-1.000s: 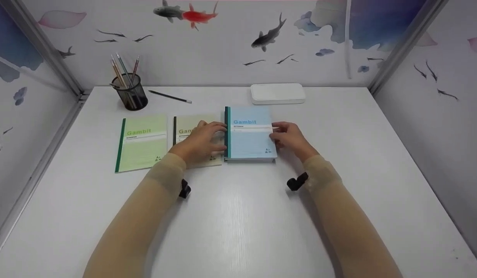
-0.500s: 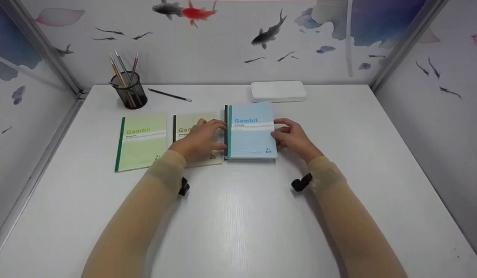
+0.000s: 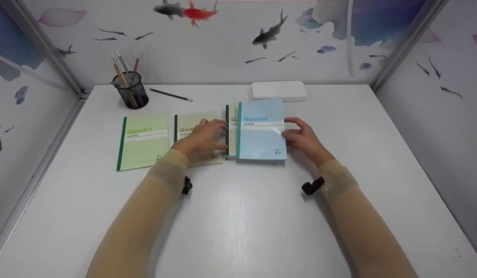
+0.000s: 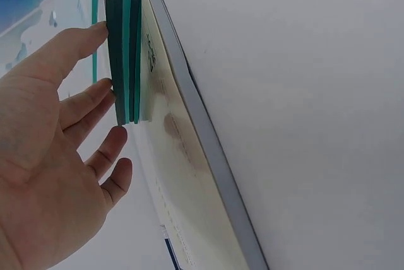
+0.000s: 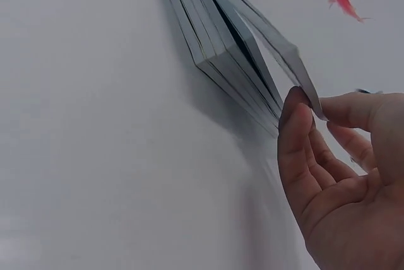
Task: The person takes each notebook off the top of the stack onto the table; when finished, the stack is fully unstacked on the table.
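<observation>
My right hand (image 3: 306, 139) pinches the right edge of a blue notebook (image 3: 261, 135) with a teal spine. This notebook lies shifted right over a stack, whose cream top notebook (image 3: 232, 135) with a dark spine shows at the left. In the right wrist view, the pinched edge is lifted, leaving a gap above the stack (image 5: 208, 43). My left hand (image 3: 199, 139) touches the stack's left side; in the left wrist view its thumb and fingertips rest against the spines (image 4: 124, 55). Under that hand lies another cream notebook (image 3: 199, 160), partly hidden.
A green notebook (image 3: 145, 144) lies at the left. Behind it stand a black mesh pen cup (image 3: 132, 94) with several pencils and, beside it, a loose black pencil (image 3: 170, 94). A white case (image 3: 279, 90) sits at the back, just behind the blue notebook.
My right hand has drawn the blue notebook to the right, uncovering a strip of the cream notebook beneath. The left hand has stayed at the stack's spines.
</observation>
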### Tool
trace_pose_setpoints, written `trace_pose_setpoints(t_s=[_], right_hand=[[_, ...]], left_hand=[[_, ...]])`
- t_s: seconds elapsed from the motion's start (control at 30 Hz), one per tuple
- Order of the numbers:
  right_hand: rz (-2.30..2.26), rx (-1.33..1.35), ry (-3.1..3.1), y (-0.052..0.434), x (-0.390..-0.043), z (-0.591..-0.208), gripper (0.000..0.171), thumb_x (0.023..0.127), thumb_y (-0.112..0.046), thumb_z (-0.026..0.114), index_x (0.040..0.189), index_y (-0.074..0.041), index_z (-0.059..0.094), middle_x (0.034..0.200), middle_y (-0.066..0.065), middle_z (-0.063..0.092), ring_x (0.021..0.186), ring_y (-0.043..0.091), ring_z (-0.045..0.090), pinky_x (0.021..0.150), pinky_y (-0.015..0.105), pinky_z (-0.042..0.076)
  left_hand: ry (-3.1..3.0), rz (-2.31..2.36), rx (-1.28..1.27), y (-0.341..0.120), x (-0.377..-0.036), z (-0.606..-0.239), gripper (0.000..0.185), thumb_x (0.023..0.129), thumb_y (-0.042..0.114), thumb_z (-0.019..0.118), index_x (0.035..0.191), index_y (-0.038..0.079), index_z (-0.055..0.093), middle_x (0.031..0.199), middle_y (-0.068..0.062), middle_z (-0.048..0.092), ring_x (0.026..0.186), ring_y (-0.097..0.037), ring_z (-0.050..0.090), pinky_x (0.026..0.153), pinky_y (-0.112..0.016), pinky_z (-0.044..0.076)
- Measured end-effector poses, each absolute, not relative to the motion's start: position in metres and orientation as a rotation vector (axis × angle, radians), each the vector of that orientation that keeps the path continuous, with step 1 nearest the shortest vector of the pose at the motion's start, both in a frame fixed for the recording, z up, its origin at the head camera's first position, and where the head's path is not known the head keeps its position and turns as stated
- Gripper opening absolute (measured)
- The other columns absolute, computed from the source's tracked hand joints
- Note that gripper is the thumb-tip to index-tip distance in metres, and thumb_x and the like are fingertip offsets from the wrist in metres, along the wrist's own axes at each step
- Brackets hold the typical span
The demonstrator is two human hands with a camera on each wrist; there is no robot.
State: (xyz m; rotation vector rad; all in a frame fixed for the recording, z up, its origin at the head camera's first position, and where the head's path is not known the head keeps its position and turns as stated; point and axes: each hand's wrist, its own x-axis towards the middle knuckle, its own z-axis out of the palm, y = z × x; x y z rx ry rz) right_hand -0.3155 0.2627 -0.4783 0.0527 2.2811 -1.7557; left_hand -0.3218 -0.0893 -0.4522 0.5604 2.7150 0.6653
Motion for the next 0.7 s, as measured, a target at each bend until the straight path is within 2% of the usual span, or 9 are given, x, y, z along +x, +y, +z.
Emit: trace_pose_setpoints(t_s=[0.17, 0.5, 0.7], right_hand=[[-1.799, 0.107, 2.256, 0.278, -0.31, -0.475, 0.052, 0.1, -0.019, 0.068, 0.148, -0.025, 0.046, 0.114, 0.002, 0.071, 0.09, 0.014, 0.07, 0.077, 0.025, 0.057], [-1.837, 0.117, 2.214, 0.311, -0.302, -0.47, 0.052, 0.103, -0.02, 0.062, 0.151, -0.026, 0.042, 0.115, 0.001, 0.071, 0.097, 0.014, 0.069, 0.083, 0.026, 0.057], [-1.848, 0.15, 2.203, 0.333, -0.299, -0.463, 0.052, 0.105, -0.02, 0.06, 0.152, -0.027, 0.041, 0.116, -0.002, 0.072, 0.098, 0.013, 0.069, 0.084, 0.025, 0.056]], left_hand=[[2.723, 0.643, 0.569, -0.089, -0.322, -0.452, 0.067, 0.094, 0.045, 0.074, 0.153, 0.025, 0.048, 0.164, 0.01, 0.036, 0.145, -0.024, 0.032, 0.12, -0.049, 0.035], [2.73, 0.619, 0.628, -0.092, -0.323, -0.451, 0.068, 0.094, 0.044, 0.074, 0.153, 0.02, 0.048, 0.165, 0.008, 0.036, 0.146, -0.027, 0.031, 0.121, -0.049, 0.031], [2.739, 0.618, 0.614, -0.092, -0.322, -0.452, 0.069, 0.094, 0.046, 0.074, 0.153, 0.023, 0.047, 0.164, 0.01, 0.036, 0.146, -0.027, 0.032, 0.12, -0.049, 0.033]])
